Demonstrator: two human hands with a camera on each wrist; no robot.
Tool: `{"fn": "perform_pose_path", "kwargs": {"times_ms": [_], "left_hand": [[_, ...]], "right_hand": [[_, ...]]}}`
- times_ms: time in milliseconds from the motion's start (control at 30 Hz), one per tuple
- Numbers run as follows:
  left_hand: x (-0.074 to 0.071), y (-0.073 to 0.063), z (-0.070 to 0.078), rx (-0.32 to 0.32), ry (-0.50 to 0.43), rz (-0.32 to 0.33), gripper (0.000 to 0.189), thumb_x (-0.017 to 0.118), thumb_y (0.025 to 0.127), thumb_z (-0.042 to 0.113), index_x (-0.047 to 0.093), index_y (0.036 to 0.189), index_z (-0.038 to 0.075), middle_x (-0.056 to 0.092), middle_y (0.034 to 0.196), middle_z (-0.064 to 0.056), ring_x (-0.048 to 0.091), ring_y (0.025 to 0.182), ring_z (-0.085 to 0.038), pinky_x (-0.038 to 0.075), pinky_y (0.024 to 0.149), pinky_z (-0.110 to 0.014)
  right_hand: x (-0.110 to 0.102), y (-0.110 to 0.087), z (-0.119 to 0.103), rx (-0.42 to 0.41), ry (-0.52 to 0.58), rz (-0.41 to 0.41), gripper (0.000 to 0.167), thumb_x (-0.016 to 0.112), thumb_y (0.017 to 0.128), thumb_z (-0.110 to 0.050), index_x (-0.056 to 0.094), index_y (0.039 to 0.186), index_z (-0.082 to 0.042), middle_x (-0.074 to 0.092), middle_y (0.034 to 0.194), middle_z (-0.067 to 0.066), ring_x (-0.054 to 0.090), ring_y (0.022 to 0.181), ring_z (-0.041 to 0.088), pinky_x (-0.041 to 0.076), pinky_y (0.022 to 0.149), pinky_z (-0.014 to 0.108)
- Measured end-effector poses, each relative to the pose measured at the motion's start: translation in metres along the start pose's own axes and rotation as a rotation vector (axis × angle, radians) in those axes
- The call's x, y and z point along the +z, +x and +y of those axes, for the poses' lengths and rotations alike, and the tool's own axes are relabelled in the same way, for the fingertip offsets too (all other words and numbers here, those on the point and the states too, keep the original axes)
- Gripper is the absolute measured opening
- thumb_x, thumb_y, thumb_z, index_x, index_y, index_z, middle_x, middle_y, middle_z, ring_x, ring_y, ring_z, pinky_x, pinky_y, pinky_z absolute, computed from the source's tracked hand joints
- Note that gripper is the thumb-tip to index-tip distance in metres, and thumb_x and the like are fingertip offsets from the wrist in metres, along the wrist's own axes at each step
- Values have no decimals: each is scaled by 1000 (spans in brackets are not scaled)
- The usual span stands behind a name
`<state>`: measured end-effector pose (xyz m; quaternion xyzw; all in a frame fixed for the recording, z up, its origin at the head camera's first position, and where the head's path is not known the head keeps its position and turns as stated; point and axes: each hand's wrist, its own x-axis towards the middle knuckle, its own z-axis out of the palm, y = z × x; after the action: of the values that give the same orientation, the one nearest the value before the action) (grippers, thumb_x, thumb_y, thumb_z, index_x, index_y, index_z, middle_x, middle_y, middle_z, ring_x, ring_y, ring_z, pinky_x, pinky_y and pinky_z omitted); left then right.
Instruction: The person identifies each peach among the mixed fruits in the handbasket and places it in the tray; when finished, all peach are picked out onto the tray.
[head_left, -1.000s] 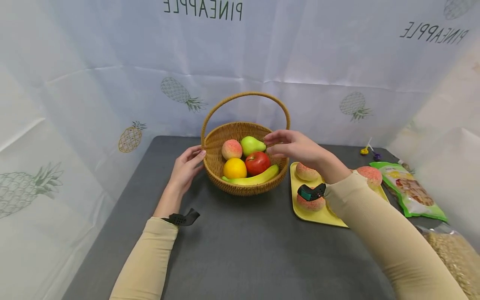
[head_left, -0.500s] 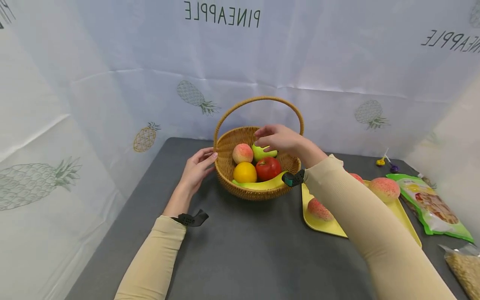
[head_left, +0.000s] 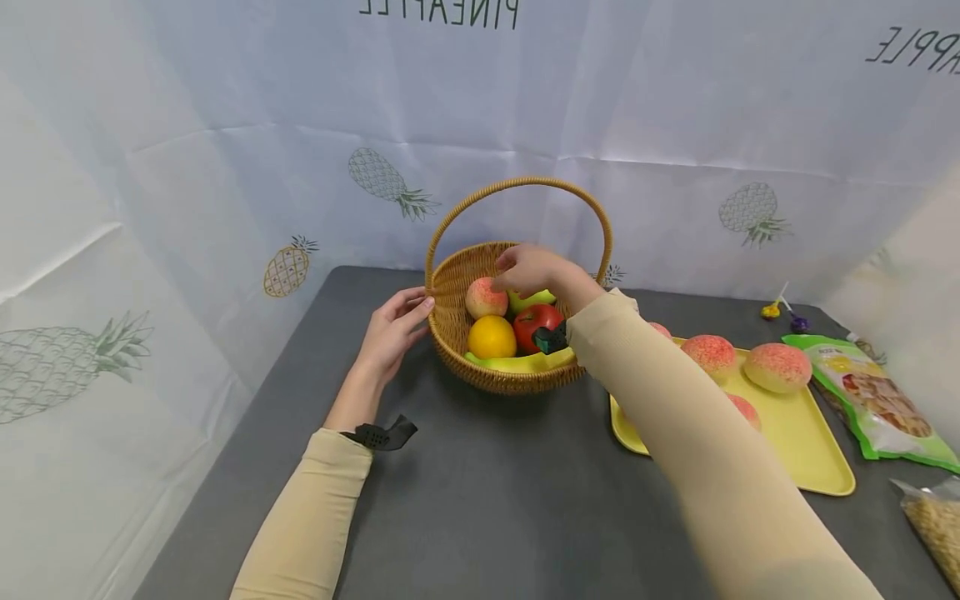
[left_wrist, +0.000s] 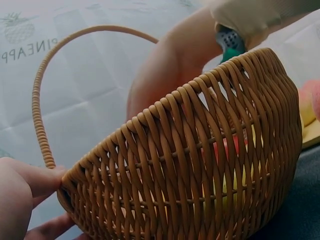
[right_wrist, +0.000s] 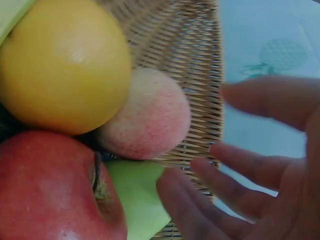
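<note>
A wicker basket (head_left: 487, 379) with a tall arched handle holds a peach (head_left: 486, 297), an orange (head_left: 492, 337), a red apple (head_left: 537, 323), a green pear (head_left: 525, 304) and a banana (head_left: 517, 364). My left hand (head_left: 393, 329) holds the basket's left rim, its thumb (left_wrist: 47, 181) at the foot of the handle. Over the basket's back, my right hand (head_left: 536, 271) reaches in close by the peach. In the right wrist view its thumb and fingers (right_wrist: 235, 187) are spread apart with nothing between them, and the peach (right_wrist: 150, 115) lies just beyond the fingertips.
To the right, a yellow tray (head_left: 821, 450) carries several peaches (head_left: 778, 367), partly covered by my right sleeve. Beyond it lie a green-and-white snack bag (head_left: 873, 396), a clear bag of grains (head_left: 937, 521) and two lollipops (head_left: 772, 311). A pineapple-print curtain (head_left: 637, 100) hangs behind the table.
My right hand has moved left across the basket, from its right rim past the pear to the peach. My left hand stays at the rim. The view has shifted slightly.
</note>
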<state>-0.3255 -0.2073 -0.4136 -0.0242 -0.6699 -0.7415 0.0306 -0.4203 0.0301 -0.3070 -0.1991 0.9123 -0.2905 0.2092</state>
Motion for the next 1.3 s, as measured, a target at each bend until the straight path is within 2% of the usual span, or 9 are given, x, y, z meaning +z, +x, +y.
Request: {"fn": "perform_pose_path", "kwargs": {"times_ms": [133,300,367,467,567,667,833,1067,1300], "left_hand": [[1,1,3,-5,-3,-6,49,67,103,31,55,145,9,52,142,-13,54,130,-24,49,106,-42],[1,0,2,-3,-7,-8,50,67,102,32,54,145,9,51,144,-14,53,131,-25,48,107,-43],[-2,-1,0,-4,-5,-3,50,68,102,33,55,144,9,51,144,-15,53,130,-24,47,107,-44],[-4,-2,-2,2,-1,-4,51,68,102,33,55,144,9,52,143,-14,53,130,-24,47,107,-44],[-3,-3,-2,9,2,-12,50,68,101,33,56,143,9,53,141,-13,54,129,-25,48,107,-44],[-1,-2,-1,17,5,-22,50,69,101,34,57,142,10,54,139,-12,54,129,-26,48,106,-42],[1,0,0,29,0,-35,49,69,101,33,58,142,9,53,141,-15,55,130,-30,49,105,-42],[3,2,-2,27,3,-29,49,69,101,33,58,142,9,55,139,-14,56,127,-26,50,104,-42],[-1,2,-2,22,6,-15,49,69,101,34,59,142,10,55,138,-10,55,129,-26,48,106,-43]], "right_hand": [[4,9,-5,38,-187,22,56,62,102,-29,49,148,-1,53,140,18,65,92,30,56,86,41],[15,21,-13,152,-215,-20,63,60,102,-48,50,147,-5,63,118,12,65,93,28,55,86,39],[22,27,-18,187,-237,-34,71,60,100,-56,48,151,-8,66,111,10,62,80,24,55,78,36],[29,33,-21,224,-259,-40,84,61,95,-65,40,158,-14,67,113,10,60,72,21,54,69,33],[35,37,-20,226,-249,-35,89,64,91,-69,38,159,-18,60,127,10,64,80,23,56,68,34],[39,39,-16,186,-230,-18,90,69,89,-66,35,158,-18,55,135,11,66,91,26,58,74,37],[40,37,-9,72,-152,14,69,79,89,-48,43,136,-13,58,120,13,64,93,29,58,78,39],[33,24,-4,11,24,-31,71,80,88,-35,45,142,-7,56,127,12,58,107,29,53,91,41],[23,11,-2,-90,126,-69,62,85,80,-27,58,132,-6,61,122,11,58,104,30,49,98,52]]}}
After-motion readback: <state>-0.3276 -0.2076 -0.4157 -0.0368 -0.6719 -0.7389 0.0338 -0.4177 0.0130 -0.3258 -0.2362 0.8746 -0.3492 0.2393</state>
